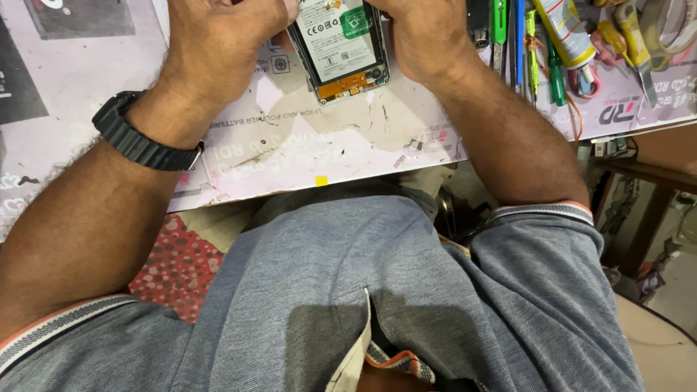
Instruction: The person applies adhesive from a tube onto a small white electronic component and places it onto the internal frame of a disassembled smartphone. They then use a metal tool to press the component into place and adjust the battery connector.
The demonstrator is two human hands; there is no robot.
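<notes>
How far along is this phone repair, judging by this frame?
Done: the phone lies with its back cover off, battery and orange lower board exposed. In hand: left hand and right hand both grip its sides. Left: it is not closed; tools lie alongside.

Opened phone [341,47], back off, battery showing, flat on mat.

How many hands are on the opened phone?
2. The left hand grips the opened phone on its left edge, the right hand on its right edge. The fingertips are cut off at the frame top.
</notes>
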